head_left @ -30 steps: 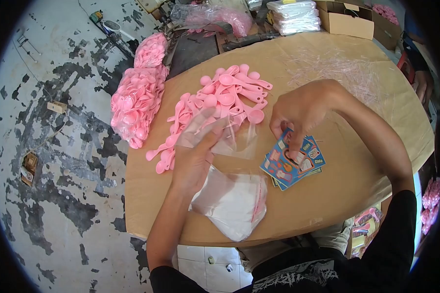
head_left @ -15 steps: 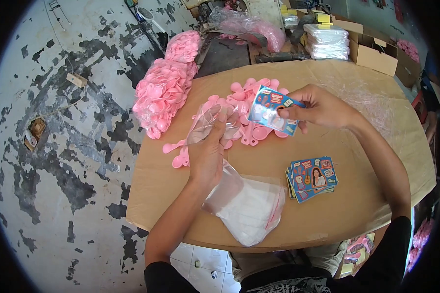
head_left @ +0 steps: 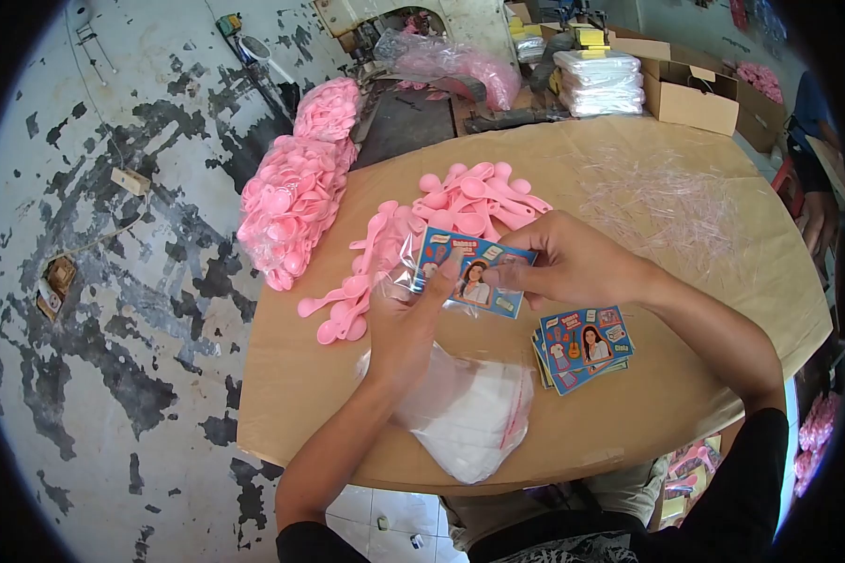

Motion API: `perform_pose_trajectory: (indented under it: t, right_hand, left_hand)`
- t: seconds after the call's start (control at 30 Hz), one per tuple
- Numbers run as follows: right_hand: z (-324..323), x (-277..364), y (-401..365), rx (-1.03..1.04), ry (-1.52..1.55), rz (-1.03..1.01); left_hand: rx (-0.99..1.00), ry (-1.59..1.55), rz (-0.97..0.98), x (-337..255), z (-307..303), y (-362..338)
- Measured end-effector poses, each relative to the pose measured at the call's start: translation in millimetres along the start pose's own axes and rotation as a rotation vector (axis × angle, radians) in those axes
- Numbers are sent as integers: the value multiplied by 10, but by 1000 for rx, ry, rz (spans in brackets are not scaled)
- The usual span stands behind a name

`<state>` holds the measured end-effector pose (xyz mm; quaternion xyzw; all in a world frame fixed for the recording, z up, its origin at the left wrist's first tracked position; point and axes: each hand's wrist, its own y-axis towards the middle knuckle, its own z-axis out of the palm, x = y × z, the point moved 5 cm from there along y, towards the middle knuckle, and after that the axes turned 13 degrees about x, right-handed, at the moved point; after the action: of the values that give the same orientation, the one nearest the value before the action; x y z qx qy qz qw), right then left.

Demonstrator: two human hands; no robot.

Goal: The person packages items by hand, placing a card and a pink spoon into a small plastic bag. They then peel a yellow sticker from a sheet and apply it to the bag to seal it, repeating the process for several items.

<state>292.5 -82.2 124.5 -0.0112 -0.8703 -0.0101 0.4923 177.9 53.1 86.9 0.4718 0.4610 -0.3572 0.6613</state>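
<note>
The printed card point(head_left: 493, 294) is held over the counter point(head_left: 667, 403) between the right grip point(head_left: 580, 258) and the left grip point(head_left: 408, 328), against a clear bag point(head_left: 405, 266). Bare counter stretches under the right forearm point(head_left: 714, 324) toward the right edge; pink spoons point(head_left: 471, 190) lie beyond the card. The right grip pinches the card's right end, and the left grip clasps the bag, thumb over the card

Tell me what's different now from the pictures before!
The right hand took one card off the card stack and carried it up and left to the clear bag in the left hand. I can't tell whether it's inside. The left hand kept its bag, and the remaining stack and pink spoons stayed on the table.
</note>
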Motion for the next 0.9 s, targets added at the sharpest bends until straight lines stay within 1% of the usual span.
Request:
perform_pose_trajectory:
  t: [0.07,0.1,0.17,0.2,0.27,0.3,0.37,0.4,0.43,0.5,0.6,0.63,0.7,0.77,0.8,0.9]
  right_hand:
    - [69,22,5,-46,79,-29]
    - [96,30,8,-68,117,-44]
    - [158,-33,65,-124,169,-175]
    - [169,-34,74,-154,195,-238]
    - [164,-35,50,-165,56,-92]
    - [163,-28,53,-169,-12,-20]
    - [233,11,151,-220,326,-294]
    - [237,7,154,-206,353,-307]
    - [243,3,156,-191,380,-319]
    - [176,-60,82,-89,153,-91]
    - [129,-152,164,18,119,-452]
    - [-23,-265,202,-36,67,-316]
    - [-444,-487,275,-138,-40,-49]
    - [-714,-715,380,-238,-371,-1]
    - [-785,-807,418,-291,-537,20]
    - [-554,-993,395,-264,-689,121]
  left_hand:
    - [46,-16,51,4,92,-18]
    - [76,55,84,-10,121,-31]
    - [137,196,149,-33,180,-63]
    - [131,51,158,-76,200,-65]
    - [127,-248,173,-202,256,-41]
    - [151,-247,193,-219,221,-38]
    - [194,-240,237,-251,125,-45]
    - [188,-235,195,-240,132,-34]
    - [238,-150,218,-221,158,-30]
    - [331,24,262,-151,207,-32]
    - [291,-41,271,-155,158,-48]
    - [278,-63,274,-163,133,-58]
    - [97,-83,243,-167,-41,-43]
    - [-2,-152,260,-236,-130,66]
    - [5,-36,247,-219,-176,92]
    - [10,-58,213,-120,-266,142]
